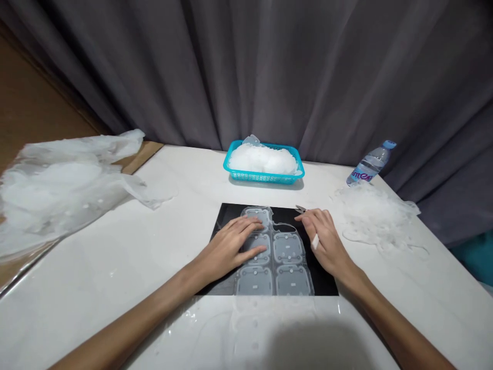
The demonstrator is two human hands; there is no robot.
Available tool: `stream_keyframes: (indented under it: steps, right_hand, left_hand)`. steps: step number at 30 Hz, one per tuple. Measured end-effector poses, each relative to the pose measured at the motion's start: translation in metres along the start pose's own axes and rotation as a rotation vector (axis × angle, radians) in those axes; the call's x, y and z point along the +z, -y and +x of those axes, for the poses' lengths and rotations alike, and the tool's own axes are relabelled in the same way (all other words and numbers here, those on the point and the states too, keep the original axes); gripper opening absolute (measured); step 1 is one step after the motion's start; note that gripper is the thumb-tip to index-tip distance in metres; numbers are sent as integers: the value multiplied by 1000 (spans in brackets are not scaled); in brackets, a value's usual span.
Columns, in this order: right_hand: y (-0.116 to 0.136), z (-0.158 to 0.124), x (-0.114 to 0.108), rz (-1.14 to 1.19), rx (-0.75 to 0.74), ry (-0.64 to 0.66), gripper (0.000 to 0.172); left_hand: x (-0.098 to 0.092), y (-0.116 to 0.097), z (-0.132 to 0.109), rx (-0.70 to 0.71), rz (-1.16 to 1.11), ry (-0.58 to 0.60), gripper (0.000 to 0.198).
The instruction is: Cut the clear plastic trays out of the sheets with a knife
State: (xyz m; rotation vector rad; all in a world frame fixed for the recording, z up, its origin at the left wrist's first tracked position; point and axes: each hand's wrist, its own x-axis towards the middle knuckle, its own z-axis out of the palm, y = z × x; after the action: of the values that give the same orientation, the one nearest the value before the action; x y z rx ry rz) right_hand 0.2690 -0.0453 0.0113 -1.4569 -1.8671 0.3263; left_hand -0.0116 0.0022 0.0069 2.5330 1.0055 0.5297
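A translucent moulded plastic sheet [288,248] with several rounded-square sections lies on a black mat [325,280]. One section's place at its upper right is a gap edged by a thin loop of plastic. My left hand [233,242] rests flat on the sheet's left column, fingers spread, holding nothing. To the right of the sheet, my right hand [324,237] is closed around small metal nippers [300,209]. Their pointed jaws show beyond my fingers, slightly apart, near the gap. Most of the handles is hidden in my palm; a white piece shows between the fingers.
A blue basket [265,178] heaped with translucent pieces stands at the back. Rightward are a pile of clear plastic scraps [375,218] and a water bottle [370,164]. Plastic bags [65,190] lie on cardboard [144,156] at left. A grey curtain [262,72] hangs behind the white table [169,226].
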Motion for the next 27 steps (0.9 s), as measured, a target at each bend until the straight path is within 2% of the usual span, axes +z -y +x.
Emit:
stream_keyframes:
  steps: [3, 6, 8, 13, 15, 20, 27]
  right_hand:
    - [3, -2, 1, 130, -35, 8, 56]
    - [8, -4, 6, 349, -17, 131, 63]
    - [13, -1, 10, 448, -8, 204, 59]
    - [23, 19, 17, 397, -23, 300, 22]
    - [23, 27, 19, 391, -56, 340, 14]
    - [19, 40, 19, 370, -114, 403, 14]
    - [24, 48, 15, 359, -150, 480, 17]
  left_hand:
    - [-4, 6, -1, -38, -59, 81, 54]
    - [-6, 12, 0, -61, -132, 122, 55]
    - [-6, 16, 0, -46, -155, 138, 52]
    - [-5, 24, 1, 41, -130, 103, 53]
    - [-5, 27, 2, 67, -118, 74, 54]
    - [-6, 32, 6, 62, -46, 116, 60]
    - [-8, 32, 9, 86, 33, 92, 63]
